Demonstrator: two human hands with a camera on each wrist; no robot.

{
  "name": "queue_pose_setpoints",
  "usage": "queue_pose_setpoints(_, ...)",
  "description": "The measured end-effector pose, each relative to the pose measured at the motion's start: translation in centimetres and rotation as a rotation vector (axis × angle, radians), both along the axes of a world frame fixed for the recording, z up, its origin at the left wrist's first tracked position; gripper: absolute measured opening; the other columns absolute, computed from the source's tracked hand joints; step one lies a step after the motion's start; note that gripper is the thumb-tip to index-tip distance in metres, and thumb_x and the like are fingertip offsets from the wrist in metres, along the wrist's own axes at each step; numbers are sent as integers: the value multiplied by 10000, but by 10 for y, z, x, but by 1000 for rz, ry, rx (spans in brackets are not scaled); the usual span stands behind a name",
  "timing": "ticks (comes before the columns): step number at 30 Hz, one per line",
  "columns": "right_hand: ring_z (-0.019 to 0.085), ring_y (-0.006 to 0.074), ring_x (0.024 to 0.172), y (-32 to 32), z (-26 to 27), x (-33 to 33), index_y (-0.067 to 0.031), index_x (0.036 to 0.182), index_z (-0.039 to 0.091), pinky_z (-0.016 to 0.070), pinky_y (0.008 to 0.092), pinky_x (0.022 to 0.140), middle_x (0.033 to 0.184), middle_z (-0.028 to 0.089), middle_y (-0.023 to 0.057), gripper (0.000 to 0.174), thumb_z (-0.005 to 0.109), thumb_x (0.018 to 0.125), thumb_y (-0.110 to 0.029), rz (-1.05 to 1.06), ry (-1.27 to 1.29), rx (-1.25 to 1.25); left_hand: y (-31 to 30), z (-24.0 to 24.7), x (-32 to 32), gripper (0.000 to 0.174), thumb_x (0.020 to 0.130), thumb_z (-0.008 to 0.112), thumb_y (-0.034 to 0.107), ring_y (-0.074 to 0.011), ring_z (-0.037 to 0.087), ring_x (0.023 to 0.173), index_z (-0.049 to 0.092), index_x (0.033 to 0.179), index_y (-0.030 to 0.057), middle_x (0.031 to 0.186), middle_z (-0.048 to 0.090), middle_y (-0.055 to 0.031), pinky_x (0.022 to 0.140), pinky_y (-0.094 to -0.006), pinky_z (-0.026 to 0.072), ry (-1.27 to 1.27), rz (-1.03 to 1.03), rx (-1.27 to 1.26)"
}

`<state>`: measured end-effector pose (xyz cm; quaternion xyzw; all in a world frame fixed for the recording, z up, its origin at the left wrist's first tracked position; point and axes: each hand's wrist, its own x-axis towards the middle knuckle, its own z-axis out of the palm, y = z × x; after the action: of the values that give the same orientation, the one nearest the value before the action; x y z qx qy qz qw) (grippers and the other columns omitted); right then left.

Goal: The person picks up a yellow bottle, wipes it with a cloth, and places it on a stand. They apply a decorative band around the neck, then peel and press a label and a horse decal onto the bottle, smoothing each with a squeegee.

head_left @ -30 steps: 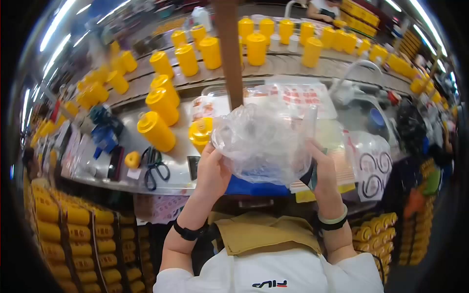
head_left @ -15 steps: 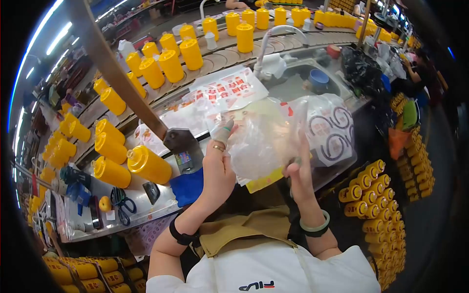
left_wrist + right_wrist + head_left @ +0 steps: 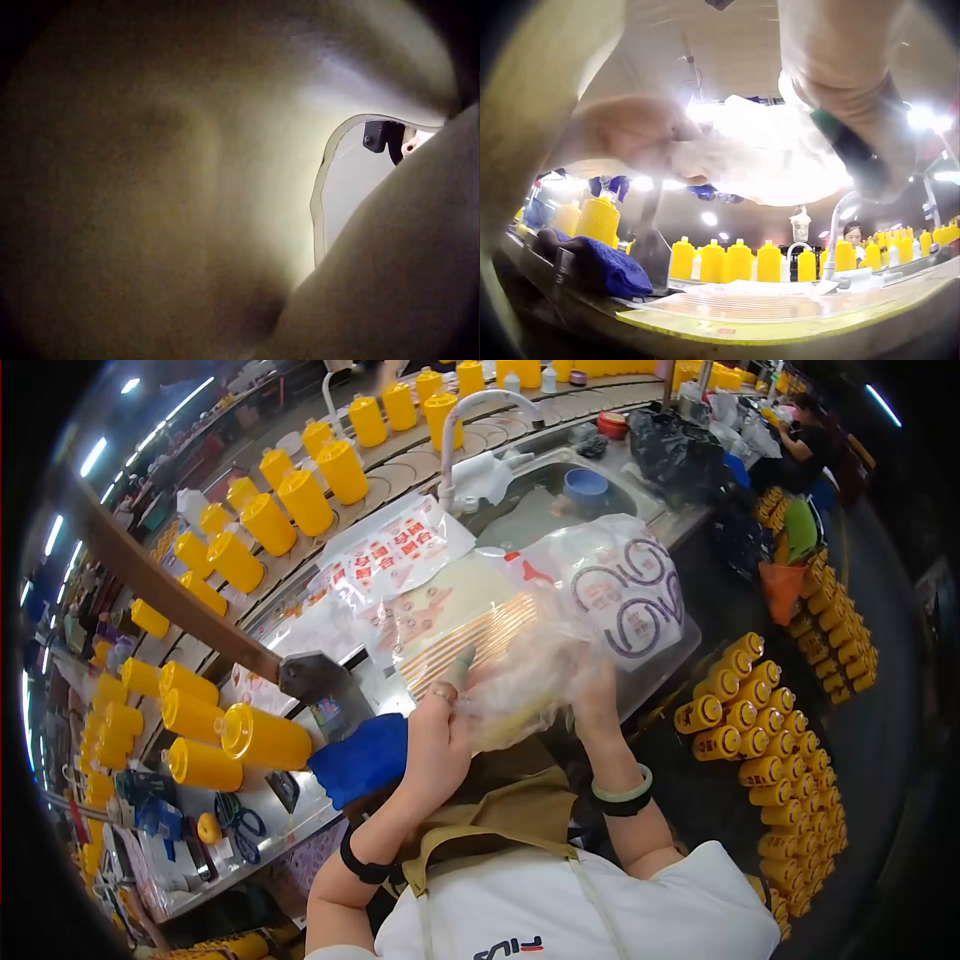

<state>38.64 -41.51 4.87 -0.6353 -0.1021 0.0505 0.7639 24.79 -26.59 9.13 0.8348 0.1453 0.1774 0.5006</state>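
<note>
A crumpled clear plastic bag (image 3: 525,695) is stretched between my two hands in front of the apron. My left hand (image 3: 438,745) pinches its left side, with a pale cover on one fingertip. At the other side my right hand (image 3: 597,705), blurred, grips the bag. From the right wrist view, the left hand (image 3: 630,135) holds the glaring bag (image 3: 757,161) from across, and the right fingers (image 3: 855,105) lie at its edge. Skin fills most of the left wrist view. Below the bag lies an orange-striped sheet (image 3: 470,645) on the counter.
Left of my hands are a blue cloth (image 3: 365,760) and several yellow bottles (image 3: 262,737). A sink (image 3: 520,510) with a tap (image 3: 450,460) lies ahead. A plastic bag with purple loops (image 3: 635,595) sits to the right. Stacked yellow bottles (image 3: 765,770) stand on the floor.
The view has turned right. Held up and puffed earlier, the plastic bag is now lower and more drawn out between my hands, over the striped sheet.
</note>
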Motion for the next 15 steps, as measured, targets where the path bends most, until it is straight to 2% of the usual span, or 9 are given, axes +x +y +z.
queue_pose_setpoints(1,608,115,874,-5,0,3,-17,1124,658,507,289,807,964,669,46,195,562,1051,-170,21,259,112,-3,3,2,658,811,404,-173,-270,620,928,501,1455,-75,996,609,-165,886,-326,501,-11,-18,0)
queue_pose_setpoints(2,617,121,909,-12,2,7,-61,1124,656,518,290,799,1000,657,19,173,602,1032,-196,84,397,208,-7,9,1,689,804,411,-175,-257,593,886,493,1477,-55,952,579,-147,867,-318,496,-60,-61,33)
queue_pose_setpoints(3,617,121,909,-20,0,10,-61,1124,656,518,290,799,1000,657,19,173,602,1032,-196,65,386,209,-11,14,3,720,797,419,-178,-245,565,844,484,1499,-36,907,549,-129,848,-309,491,-111,-104,66)
queue_pose_setpoints(5,626,130,898,-35,-6,16,-63,1123,659,526,299,775,1004,656,12,189,628,1023,-222,107,647,286,-14,12,5,756,777,417,-186,-247,593,883,494,1508,-7,967,594,-152,864,-306,490,-111,-132,81)
queue_pose_setpoints(7,635,136,829,-43,-7,17,-59,1135,654,536,305,733,950,655,8,206,635,1019,-229,38,595,239,-20,22,6,671,827,345,-145,-295,636,1220,506,1470,-38,1265,687,-203,1074,-334,431,-5,-190,29)
queue_pose_setpoints(9,631,118,794,-50,-7,16,-47,1080,680,528,294,700,915,663,-5,189,650,1011,-221,-29,360,226,-23,25,9,710,810,335,-158,-288,640,1238,510,1483,-12,1286,692,-192,1098,-336,418,77,-212,15)
queue_pose_setpoints(10,631,118,794,-59,-14,20,-47,1080,680,528,294,700,915,663,-5,189,650,1011,-221,-40,358,227,-23,22,10,718,806,329,-163,-279,651,1221,511,1483,-9,1272,703,-187,1097,-333,420,36,-234,11)
queue_pose_setpoints(12,632,127,986,-81,-24,30,6,1227,663,507,284,877,1101,683,34,334,620,1012,-246,186,114,30,-26,21,14,726,802,323,-169,-270,662,1204,512,1484,-6,1259,714,-182,1095,-330,422,-5,-267,3)
queue_pose_setpoints(15,623,100,935,-94,-12,30,-3,1149,695,501,253,824,994,665,-15,249,631,958,-150,169,141,-27,-30,24,18,724,796,323,-171,-275,668,1193,509,1479,-19,1226,730,-178,1095,-326,422,18,-314,-9)
